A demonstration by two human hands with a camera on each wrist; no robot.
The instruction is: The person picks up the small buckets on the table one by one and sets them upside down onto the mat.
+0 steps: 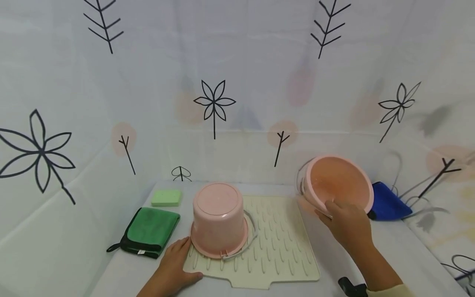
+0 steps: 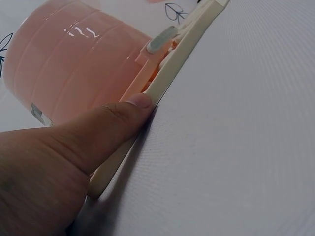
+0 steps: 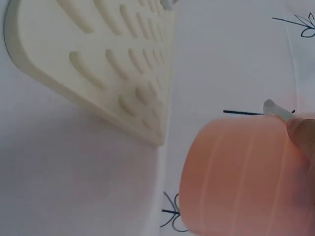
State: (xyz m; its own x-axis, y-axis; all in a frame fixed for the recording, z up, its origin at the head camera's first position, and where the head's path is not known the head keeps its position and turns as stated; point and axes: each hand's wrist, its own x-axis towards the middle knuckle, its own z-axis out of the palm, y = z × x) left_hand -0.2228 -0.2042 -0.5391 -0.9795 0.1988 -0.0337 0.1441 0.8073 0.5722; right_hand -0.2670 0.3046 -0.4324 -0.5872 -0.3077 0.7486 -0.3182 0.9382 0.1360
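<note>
Flowered cloth (image 1: 245, 49) behind; your right hand (image 1: 349, 225) pinches the tilted bucket (image 1: 337, 177); your left hand (image 1: 172, 266), fingers extended, touches the mat (image 1: 276, 243), upturned bucket (image 1: 219, 220) beside those fingers. Slacken that pinch, the tilted bucket could drop!

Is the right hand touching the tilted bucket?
Touching: the head view shows the right hand gripping the tilted bucket at its rim.
</note>
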